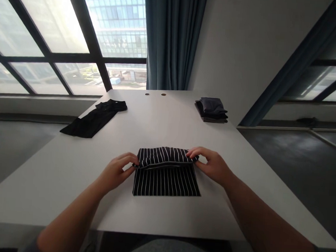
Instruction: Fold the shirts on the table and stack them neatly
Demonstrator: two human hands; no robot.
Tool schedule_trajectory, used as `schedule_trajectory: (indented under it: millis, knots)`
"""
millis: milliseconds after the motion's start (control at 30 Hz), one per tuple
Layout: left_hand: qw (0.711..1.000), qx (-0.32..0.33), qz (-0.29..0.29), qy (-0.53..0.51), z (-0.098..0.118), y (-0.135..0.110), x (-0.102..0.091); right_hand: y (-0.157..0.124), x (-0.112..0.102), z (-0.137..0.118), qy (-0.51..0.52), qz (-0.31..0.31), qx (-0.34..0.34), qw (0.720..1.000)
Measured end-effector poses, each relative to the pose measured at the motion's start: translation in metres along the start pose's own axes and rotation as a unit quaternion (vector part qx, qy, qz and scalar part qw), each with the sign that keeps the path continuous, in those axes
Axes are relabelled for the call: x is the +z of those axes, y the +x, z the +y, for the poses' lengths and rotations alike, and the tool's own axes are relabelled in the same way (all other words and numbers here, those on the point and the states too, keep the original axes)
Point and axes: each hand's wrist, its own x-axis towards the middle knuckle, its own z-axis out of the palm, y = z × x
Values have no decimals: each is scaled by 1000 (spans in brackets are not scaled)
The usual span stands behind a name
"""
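A black cloth with white pinstripes [166, 183] lies flat on the white table [138, 216], its far part folded over into a rolled-looking flap [162, 157]. My left hand [117, 171] pinches the flap's left end between thumb and fingers. My right hand [208, 165] grips the flap's right end the same way. The near half of the cloth stays flat and bare of hands.
A plain black garment [95, 118] lies crumpled at the table's far left. A stack of folded dark clothes [211, 110] stands at the far right. Two small round holes sit near the far edge. Large windows, a teal curtain and a wall lie beyond the table.
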Motion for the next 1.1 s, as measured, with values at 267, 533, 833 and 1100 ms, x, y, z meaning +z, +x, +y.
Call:
schedule_trajectory:
  millis: [267,533,833,1100]
  knots:
    - [978,14,-150,143,3,-58,32,-86,21,14,-200,-161,-89,962]
    - [982,-28,-44,182,48,-12,51,-50,42,-15,-255,-68,-51,963]
    - [961,-57,-78,258,18,36,127,-6,109,21,-367,-98,65,923]
    - [958,-38,-113,260,7,-16,128,-38,113,32,-383,-139,61,911]
